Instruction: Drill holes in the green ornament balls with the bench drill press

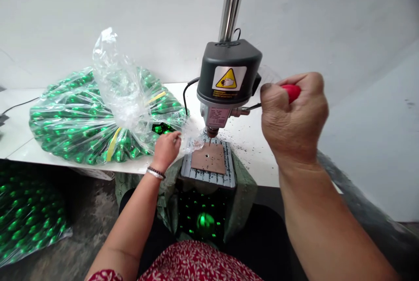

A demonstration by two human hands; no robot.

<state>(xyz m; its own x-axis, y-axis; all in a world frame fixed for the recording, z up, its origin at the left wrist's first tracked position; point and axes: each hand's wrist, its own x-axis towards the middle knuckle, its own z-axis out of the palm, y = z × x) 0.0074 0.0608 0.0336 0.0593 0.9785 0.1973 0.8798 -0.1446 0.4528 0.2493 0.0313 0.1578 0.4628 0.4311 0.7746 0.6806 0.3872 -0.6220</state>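
A small bench drill (229, 78) with a dark grey head and a yellow warning sticker stands on a white table (19, 141). My right hand (293, 119) is closed around its red lever knob (290, 92), raised at the right of the head. The drill bit (210, 140) hangs just above a brown board (208, 157) with a hole in it, lying on the ribbed grey drill table (229, 178). My left hand (166, 149) reaches to the mouth of a clear plastic bag (98, 115) full of shiny green pieces; whether it holds one is hidden.
A second bag of green pieces (26, 222) lies on the floor at the lower left. More green pieces sit in a cloth-lined container (203, 220) under the drill table. Dark shavings (245, 139) are scattered on the white table. A steel column (232, 1) rises behind the drill.
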